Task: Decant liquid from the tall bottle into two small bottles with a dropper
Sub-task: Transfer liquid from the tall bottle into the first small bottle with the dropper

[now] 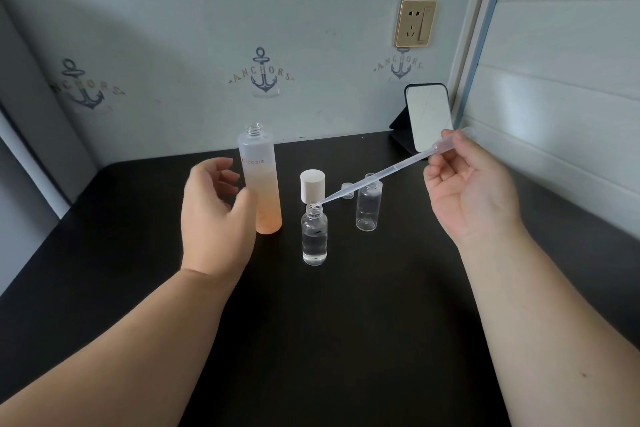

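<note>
Landmark: the near small bottle (314, 236), upright on the black worktop (363, 322), uncapped, mostly full of clear liquid.
Dropper: the dropper (381, 174) slants up and right from this bottle, its tip at the bottle's mouth, likely so that liquid goes straight in without spilling.
Right grip: the right hand (467, 191), up and right of the bottle, pinches the dropper's bulb between thumb and fingers; the hold on the bulb suits squeezing the liquid out.
Left grip: the left hand (216, 208), left of the bottle, has loosely curved fingers and holds nothing; it sits just in front of the tall bottle, touching it or nearly so, perhaps ready to steady it.
Tall bottle: the tall bottle (261, 181) stands up and left of the small one, cap off, so the dropper can go in again; an orange tint deepens toward its base.
Second small bottle: the far small bottle (369, 207), right of the first and a little behind, is open and looks empty, so it is probably still to be filled.
Caps: a white cap (314, 186) stands just behind the landmark bottle; a small clear cap (347, 190) lies beside the far one.
Writing: "pcare" in orange on the tall bottle, its first letters hidden; "ANCHORS" on the wall's anchor motifs (264, 75).
Other: a mirror (428, 117) and a wall socket (415, 23), far up and right.
</note>
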{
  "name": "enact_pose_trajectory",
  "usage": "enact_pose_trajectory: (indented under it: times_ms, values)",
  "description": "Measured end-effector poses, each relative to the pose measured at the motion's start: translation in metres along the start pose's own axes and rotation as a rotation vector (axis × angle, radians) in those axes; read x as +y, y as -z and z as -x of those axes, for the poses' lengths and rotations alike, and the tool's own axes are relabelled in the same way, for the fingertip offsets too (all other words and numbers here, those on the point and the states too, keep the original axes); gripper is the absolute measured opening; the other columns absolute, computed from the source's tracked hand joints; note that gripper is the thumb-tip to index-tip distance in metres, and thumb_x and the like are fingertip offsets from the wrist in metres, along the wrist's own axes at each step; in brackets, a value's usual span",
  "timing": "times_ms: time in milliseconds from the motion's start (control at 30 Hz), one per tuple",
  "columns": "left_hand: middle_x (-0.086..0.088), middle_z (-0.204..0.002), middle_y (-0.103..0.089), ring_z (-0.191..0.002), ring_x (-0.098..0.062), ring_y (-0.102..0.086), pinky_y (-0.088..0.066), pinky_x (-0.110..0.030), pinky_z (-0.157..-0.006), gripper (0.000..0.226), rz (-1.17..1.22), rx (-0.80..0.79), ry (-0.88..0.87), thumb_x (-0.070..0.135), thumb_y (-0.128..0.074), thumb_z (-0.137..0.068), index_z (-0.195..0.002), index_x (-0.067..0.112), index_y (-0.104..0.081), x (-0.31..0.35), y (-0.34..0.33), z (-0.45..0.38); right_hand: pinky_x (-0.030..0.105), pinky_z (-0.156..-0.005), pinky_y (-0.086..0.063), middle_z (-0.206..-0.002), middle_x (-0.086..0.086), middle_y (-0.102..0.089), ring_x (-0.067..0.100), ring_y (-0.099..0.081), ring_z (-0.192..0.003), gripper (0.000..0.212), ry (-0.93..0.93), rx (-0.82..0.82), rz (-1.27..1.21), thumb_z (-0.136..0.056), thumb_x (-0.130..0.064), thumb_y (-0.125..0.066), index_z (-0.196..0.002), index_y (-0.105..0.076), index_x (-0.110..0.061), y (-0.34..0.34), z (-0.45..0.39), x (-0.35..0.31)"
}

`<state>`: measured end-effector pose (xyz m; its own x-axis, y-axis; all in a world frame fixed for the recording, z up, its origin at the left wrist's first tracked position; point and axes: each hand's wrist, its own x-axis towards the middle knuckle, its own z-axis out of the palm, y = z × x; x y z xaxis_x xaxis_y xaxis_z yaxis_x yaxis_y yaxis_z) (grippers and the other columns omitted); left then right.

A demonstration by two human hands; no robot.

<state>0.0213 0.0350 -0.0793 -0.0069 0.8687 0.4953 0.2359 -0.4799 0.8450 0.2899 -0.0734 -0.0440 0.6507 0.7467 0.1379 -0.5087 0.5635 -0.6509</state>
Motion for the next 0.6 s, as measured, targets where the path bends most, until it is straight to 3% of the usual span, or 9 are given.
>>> enact_pose_trajectory:
  times_ms: [100,200,267,433,500,600]
  values:
    - [0.020,-0.094,-0.063,-0.088,-0.003,-0.063,-0.052,-0.020,-0.072,0.028,0.015,-0.070,-0.157,0.024,-0.060,-0.083,-0.101,0.045,-0.057,0.006,0.004,0.007,0.021,-0.059,-0.050,-0.073,0.002,-0.067,0.012,-0.060,-0.061,0.020,0.003,-0.012,0.000,-0.092,-0.014,-0.068,-0.075,-0.078,-0.010,0.001,-0.001,0.000]
    - [0.012,-0.091,-0.070,-0.087,-0.015,-0.069,-0.059,-0.036,-0.077,0.017,0.056,-0.293,-0.216,0.032,-0.062,-0.083,-0.099,0.037,-0.066,0.007,0.002,0.014,0.020,-0.060,-0.049,-0.075,0.001,-0.066,0.011,-0.059,-0.062,0.022,0.015,-0.023,0.027,-0.091,-0.014,-0.068,-0.072,-0.077,-0.011,0.001,-0.001,0.000]
    - [0.009,-0.093,-0.072,-0.089,-0.018,-0.071,-0.060,-0.040,-0.080,0.025,0.055,-0.434,-0.212,0.036,-0.068,-0.084,-0.107,0.027,-0.069,0.007,-0.001,0.016,0.020,-0.060,-0.050,-0.075,0.001,-0.066,0.011,-0.059,-0.062,0.023,0.022,-0.018,0.029,-0.092,-0.014,-0.068,-0.072,-0.077,-0.011,0.002,-0.002,0.000]
    - [0.006,-0.106,-0.073,-0.100,-0.008,-0.071,-0.057,-0.028,-0.092,0.065,-0.026,-0.714,-0.137,0.052,-0.081,-0.071,-0.126,0.020,-0.064,0.009,-0.006,0.017,0.021,-0.059,-0.050,-0.072,0.002,-0.066,0.011,-0.059,-0.060,0.009,0.032,0.008,0.010,-0.093,-0.012,-0.068,-0.087,-0.074,-0.007,0.000,0.000,0.000]
    - [0.008,-0.103,-0.075,-0.099,-0.006,-0.072,-0.057,-0.028,-0.092,0.063,-0.051,-0.767,-0.106,0.053,-0.083,-0.068,-0.122,0.026,-0.064,0.009,-0.008,0.017,0.021,-0.060,-0.050,-0.073,0.003,-0.066,0.011,-0.059,-0.061,0.013,0.037,0.005,0.013,-0.092,-0.011,-0.068,-0.083,-0.075,-0.008,0.000,0.000,0.000]
    - [0.013,-0.101,-0.075,-0.095,-0.004,-0.073,-0.058,-0.031,-0.093,0.050,-0.084,-0.776,-0.113,0.035,-0.088,-0.075,-0.118,0.030,-0.065,0.007,-0.010,0.016,0.021,-0.060,-0.049,-0.073,0.002,-0.065,0.012,-0.059,-0.061,0.019,0.041,0.001,0.024,-0.093,-0.010,-0.067,-0.077,-0.077,-0.009,-0.001,0.001,-0.001]
